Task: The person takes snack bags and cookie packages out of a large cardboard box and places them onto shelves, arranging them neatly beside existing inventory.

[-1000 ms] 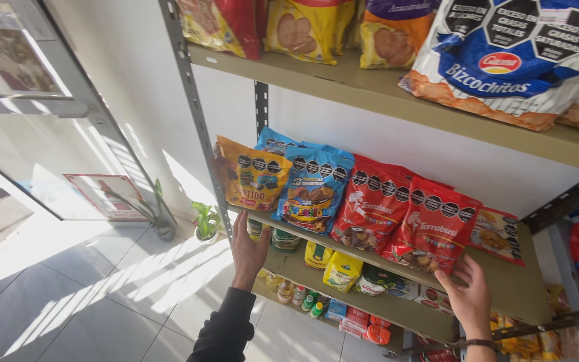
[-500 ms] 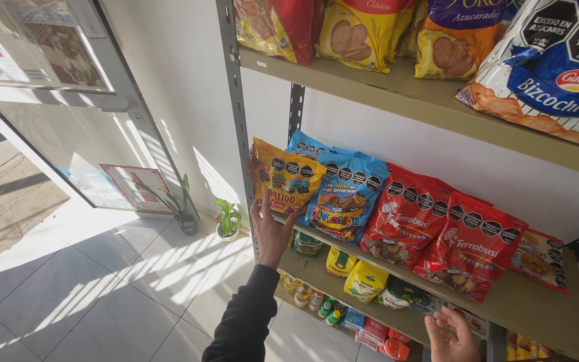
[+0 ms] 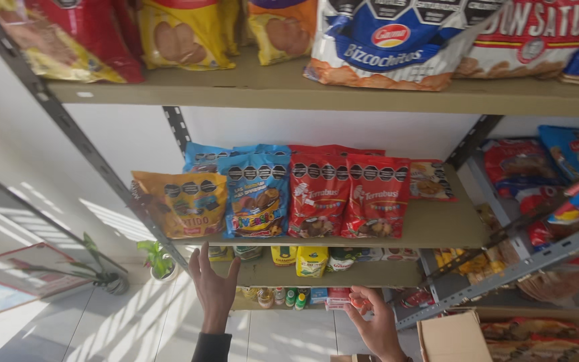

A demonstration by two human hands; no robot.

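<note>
My left hand (image 3: 212, 288) is raised with fingers spread, empty, just below the front edge of the middle shelf (image 3: 437, 228). Right above it stand an orange snack bag (image 3: 183, 204) and a blue snack bag (image 3: 257, 196). Two red snack bags (image 3: 350, 196) stand to their right, with a small packet (image 3: 430, 179) behind. My right hand (image 3: 373, 325) is lower, fingers apart, holding nothing, in front of the lower shelf with yellow packets (image 3: 299, 258) and small bottles (image 3: 283, 297).
The top shelf (image 3: 269, 90) carries large biscuit bags (image 3: 397, 40). A neighbouring metal rack (image 3: 531, 265) on the right holds more bags. An open cardboard box (image 3: 454, 338) sits at lower right. A potted plant (image 3: 157, 260) stands on the sunlit tiled floor by a glass door.
My view has swung right and closer to the shelves. My left hand has come off the orange bag and dropped below the shelf edge; my right hand has shifted left and down.
</note>
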